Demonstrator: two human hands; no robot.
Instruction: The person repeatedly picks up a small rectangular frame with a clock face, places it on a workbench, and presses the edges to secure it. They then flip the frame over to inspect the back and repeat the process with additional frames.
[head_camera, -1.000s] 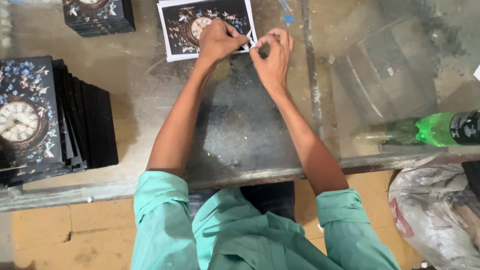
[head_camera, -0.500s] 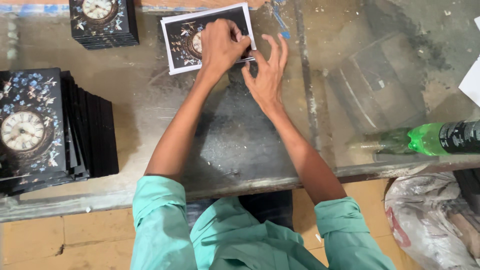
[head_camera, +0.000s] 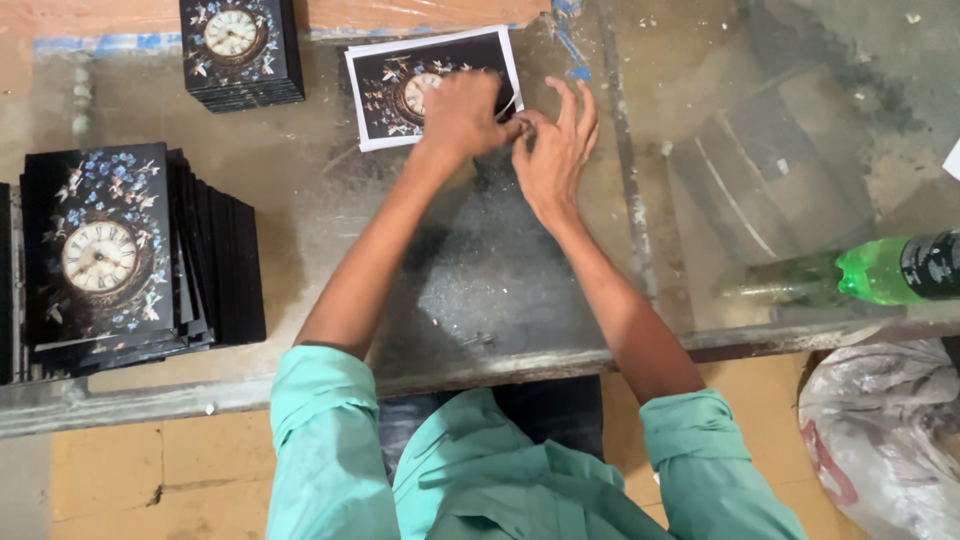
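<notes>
A white-bordered dark print with a floral clock face (head_camera: 395, 95) lies flat at the far middle of the glass table (head_camera: 300, 200). My left hand (head_camera: 462, 112) rests fisted on the print's right half, covering part of the dial. My right hand (head_camera: 553, 150) sits just beside it at the print's lower right corner, thumb and forefinger pinched at that corner, other fingers spread upward. What the fingertips pinch is too small to make out.
A fanned pile of dark clock panels (head_camera: 120, 255) fills the left side. A smaller stack of clock panels (head_camera: 240, 50) stands at the far left. A green plastic bottle (head_camera: 890, 270) lies at the right edge. A crumpled plastic bag (head_camera: 885, 440) sits below the table.
The view has drifted, so the print now appears lower in the picture. Both hands stay together at the print's lower right corner, the right fingers shifting slightly.
</notes>
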